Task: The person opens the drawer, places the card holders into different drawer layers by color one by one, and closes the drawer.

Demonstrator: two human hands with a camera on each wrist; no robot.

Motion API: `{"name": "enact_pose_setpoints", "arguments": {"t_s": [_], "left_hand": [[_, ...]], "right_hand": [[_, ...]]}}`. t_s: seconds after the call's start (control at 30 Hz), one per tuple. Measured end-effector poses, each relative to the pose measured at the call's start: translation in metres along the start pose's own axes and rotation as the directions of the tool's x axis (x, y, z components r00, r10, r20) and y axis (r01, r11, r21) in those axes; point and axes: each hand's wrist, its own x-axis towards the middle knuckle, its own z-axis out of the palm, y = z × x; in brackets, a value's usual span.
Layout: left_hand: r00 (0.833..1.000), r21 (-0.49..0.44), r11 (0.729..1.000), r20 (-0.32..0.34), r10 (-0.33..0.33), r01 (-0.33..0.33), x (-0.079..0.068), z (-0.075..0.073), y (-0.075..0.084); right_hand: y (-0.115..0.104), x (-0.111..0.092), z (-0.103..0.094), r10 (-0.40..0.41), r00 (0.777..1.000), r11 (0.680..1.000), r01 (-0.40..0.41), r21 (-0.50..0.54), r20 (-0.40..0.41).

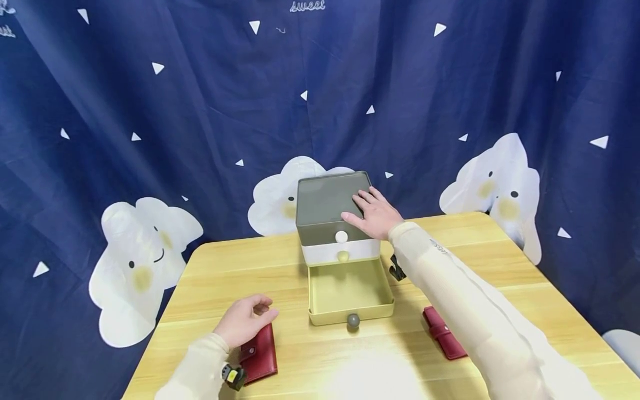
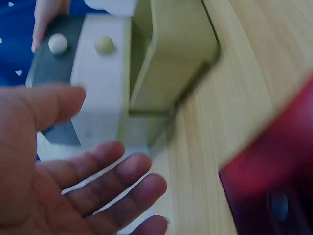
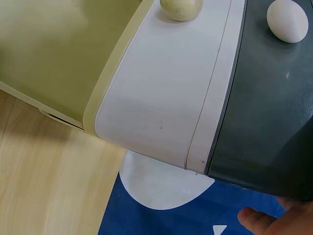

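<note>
A small drawer chest (image 1: pixel 332 197) stands at the back of the table, with a grey top tier, a white middle tier (image 3: pixel 151 93) and a yellow-green bottom drawer (image 1: pixel 350 283). That bottom drawer is pulled out, and nothing shows inside it. My right hand (image 1: pixel 376 214) rests on the right edge of the chest's grey top, fingers extended. Over a dark red wallet (image 1: pixel 265 358) with a snap strap hovers my left hand (image 1: pixel 243 322). Its fingers are loosely bent and hold nothing; the left wrist view shows the palm (image 2: pixel 19 161) and fingers apart from the wallet.
A second dark red wallet (image 1: pixel 450 341) lies on the right of the wooden table (image 1: pixel 290 383), beside my right forearm. Round knobs stick out from the drawer fronts, including a grey knob (image 1: pixel 353 320) on the pulled-out drawer. Behind the table hangs a blue curtain (image 1: pixel 200 111) with clouds.
</note>
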Motion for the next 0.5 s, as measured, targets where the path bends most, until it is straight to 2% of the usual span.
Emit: {"name": "enact_pose_setpoints", "arguments": {"t_s": [0.1, 0.2, 0.37, 0.5], "left_hand": [[0.999, 0.048, 0.999, 0.045, -0.026, 0.024, -0.003, -0.008, -0.011], [0.997, 0.084, 0.996, 0.078, -0.024, 0.018, -0.005, -0.012, -0.021], [0.991, 0.173, 0.983, 0.125, 0.043, -0.064, -0.006, -0.014, -0.035], [0.979, 0.206, 0.972, 0.191, 0.072, -0.112, -0.006, -0.012, -0.042]], "right_hand": [[-0.001, 0.000, -0.001, 0.006, 1.000, 1.000, -0.006, 0.001, 0.000], [-0.001, -0.001, -0.002, 0.010, 1.000, 1.000, -0.010, 0.006, -0.002], [-0.001, 0.000, -0.001, 0.006, 1.000, 1.000, -0.006, 0.010, -0.009], [-0.001, 0.000, 0.000, 0.003, 1.000, 1.000, -0.003, 0.014, -0.007]]}}
